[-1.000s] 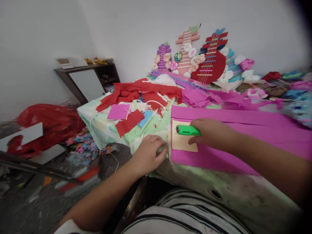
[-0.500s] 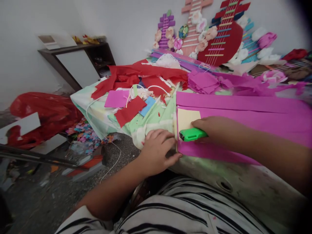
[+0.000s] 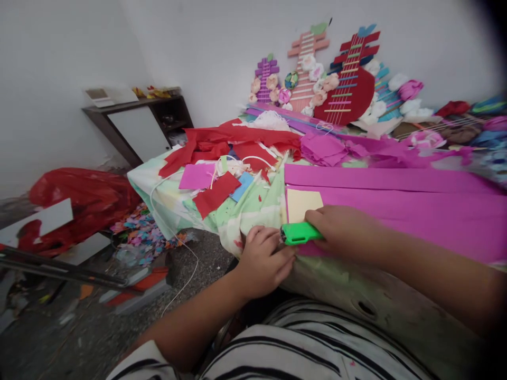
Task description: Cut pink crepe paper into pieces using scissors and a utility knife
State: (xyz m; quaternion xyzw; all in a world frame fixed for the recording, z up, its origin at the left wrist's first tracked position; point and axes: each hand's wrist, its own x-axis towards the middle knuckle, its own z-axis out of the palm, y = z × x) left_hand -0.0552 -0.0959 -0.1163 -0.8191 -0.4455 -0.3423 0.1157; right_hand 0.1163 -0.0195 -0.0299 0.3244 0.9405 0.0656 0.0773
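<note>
My right hand (image 3: 336, 229) is closed around a bright green tool (image 3: 301, 233), whose dark tip points left toward my left hand. Beneath it lies a large magenta sheet (image 3: 415, 211), with a cream paper piece (image 3: 304, 205) on its left end. My left hand (image 3: 264, 261) rests at the near left corner of the sheet, fingers bent and close together. What its fingertips hold, if anything, is hidden. A separate magenta strip (image 3: 356, 178) runs along the sheet's far side.
Red fabric (image 3: 245, 138), a red piece (image 3: 217, 194), a blue piece (image 3: 242, 187) and a magenta piece (image 3: 197, 176) lie on the covered table (image 3: 150, 184). Decorated instrument shapes lean against the wall. A red bag (image 3: 91, 195) is on the floor at left.
My right hand has moved the green tool left, off the cream paper's lower edge and up to my left hand. My left hand's fingers have drawn closer together. The view has tilted up.
</note>
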